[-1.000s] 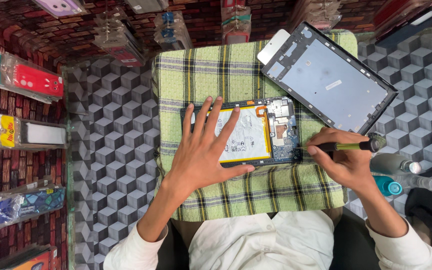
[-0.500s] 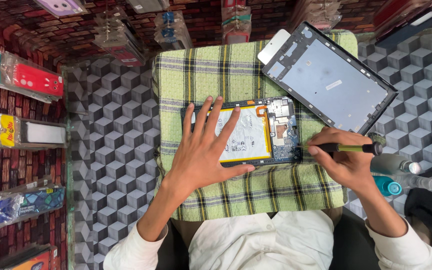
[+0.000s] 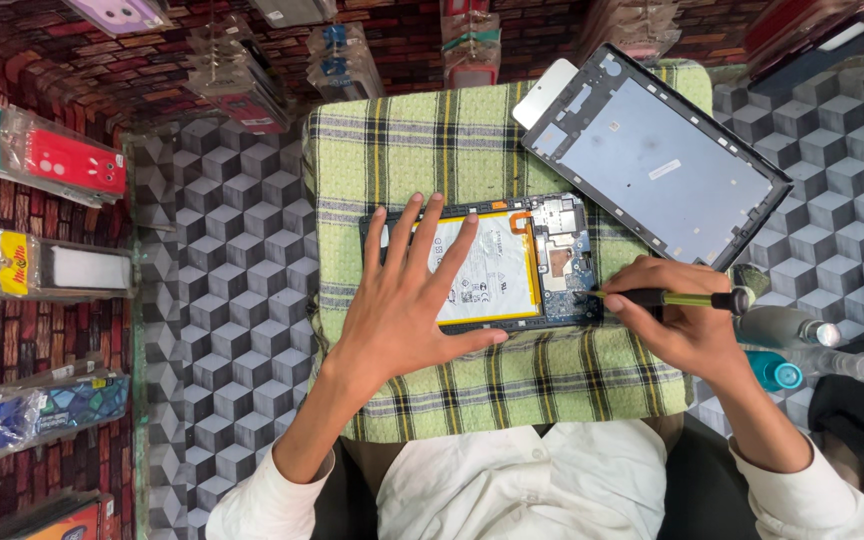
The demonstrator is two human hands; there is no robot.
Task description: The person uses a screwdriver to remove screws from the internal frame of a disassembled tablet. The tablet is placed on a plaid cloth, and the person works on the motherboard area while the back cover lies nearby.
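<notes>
Tablet [image 3: 482, 262] lies open on the cloth [image 3: 432, 150], back cover [image 3: 652, 160] off beside it. Left hand [image 3: 407, 300] flat, fingers spread, pinning it. Right hand [image 3: 682, 320] grips screwdriver [image 3: 662, 298], tip at board; board and battery not out yet.

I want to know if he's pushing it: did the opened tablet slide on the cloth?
No. The opened tablet lies on the same stripes of the checked cloth as before.

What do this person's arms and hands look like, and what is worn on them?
Both hands, left hand and right hand, are bare: no gloves, rings or watch visible. White long sleeves are pushed back on each forearm, matching the white shirt.
</notes>
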